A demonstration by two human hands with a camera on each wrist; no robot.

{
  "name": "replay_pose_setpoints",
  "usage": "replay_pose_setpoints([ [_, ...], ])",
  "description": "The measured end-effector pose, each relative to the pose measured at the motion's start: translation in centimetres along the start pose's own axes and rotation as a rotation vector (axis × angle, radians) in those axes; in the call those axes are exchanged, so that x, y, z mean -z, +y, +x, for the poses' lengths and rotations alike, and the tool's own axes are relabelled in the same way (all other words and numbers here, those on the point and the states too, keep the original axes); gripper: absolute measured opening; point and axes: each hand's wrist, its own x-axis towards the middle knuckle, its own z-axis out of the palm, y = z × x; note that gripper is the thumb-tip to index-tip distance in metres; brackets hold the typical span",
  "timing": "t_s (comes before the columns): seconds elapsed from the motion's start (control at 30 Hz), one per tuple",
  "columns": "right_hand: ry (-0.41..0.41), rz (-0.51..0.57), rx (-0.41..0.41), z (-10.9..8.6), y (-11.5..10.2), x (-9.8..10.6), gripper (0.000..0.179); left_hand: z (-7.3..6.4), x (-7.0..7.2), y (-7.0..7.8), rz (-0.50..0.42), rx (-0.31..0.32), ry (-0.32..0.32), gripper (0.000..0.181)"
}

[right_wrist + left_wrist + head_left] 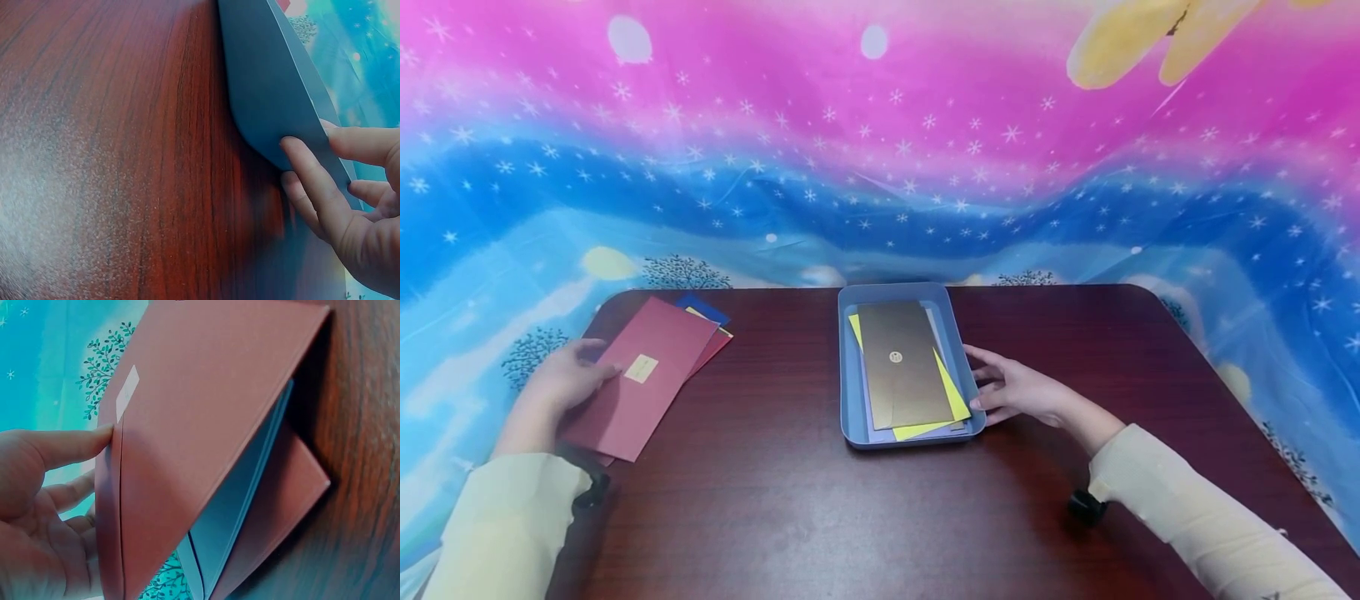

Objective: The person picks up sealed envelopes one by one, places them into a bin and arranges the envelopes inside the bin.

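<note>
My left hand (pixel 571 377) pinches the left edge of a dull red paper envelope (pixel 662 333) with a pale label. Its thumb lies on top, with the other fingers behind. Tilted up from the table in the left wrist view, this envelope (pixel 187 394) has a bluish envelope (pixel 237 494) and another reddish one (pixel 281 481) under it. My right hand (pixel 1018 390) touches the right side of a blue-grey tray (pixel 844 392) near its front corner, fingers spread. Inside the tray, a brown-gold envelope (pixel 902 383) with a round seal lies over yellow (pixel 951 387) and lilac ones.
Blue (pixel 703 308) and bright red envelopes (pixel 707 354) stick out behind the dull red one. The dark wooden table (pixel 790 517) meets a printed pink and blue cloth (pixel 820 167) at the back and sides.
</note>
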Motion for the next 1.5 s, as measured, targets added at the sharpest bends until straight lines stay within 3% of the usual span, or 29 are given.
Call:
replay_pose_setpoints([
  [0.17, 0.0, 0.009, 0.001, -0.1, 0.0, -0.1, 0.094, 0.0, -0.2, 0.0, -0.074, -0.018, 0.035, 0.064],
  [0.33, 0.001, 0.009, -0.002, -0.1, 0.0, -0.1, 0.094, -0.1, -0.2, 0.0, -0.113, -0.025, 0.019, 0.06],
  [0.5, 0.003, 0.011, -0.005, -0.1, 0.0, -0.1, 0.094, -0.2, -0.5, 0.2, -0.234, 0.024, -0.012, 0.057],
  [0.73, -0.001, 0.017, -0.003, -0.2, 0.0, -0.2, 0.093, -0.5, -1.6, 0.9, -0.397, 0.08, -0.004, 0.058],
  [0.97, 0.003, 0.009, -0.005, -0.2, -0.1, -0.2, 0.094, -0.7, -2.3, 2.3, -0.445, 0.081, 0.002, 0.059],
  [1.23, 0.003, 0.001, -0.004, -0.1, -0.1, -0.2, 0.094, -0.4, -3.7, 4.1, -0.582, 0.079, -0.02, 0.06],
  [1.5, 0.004, -0.002, -0.005, -0.1, -0.2, -0.2, 0.094, 0.0, -4.2, 5.9, -0.754, 0.146, -0.117, 0.064],
])
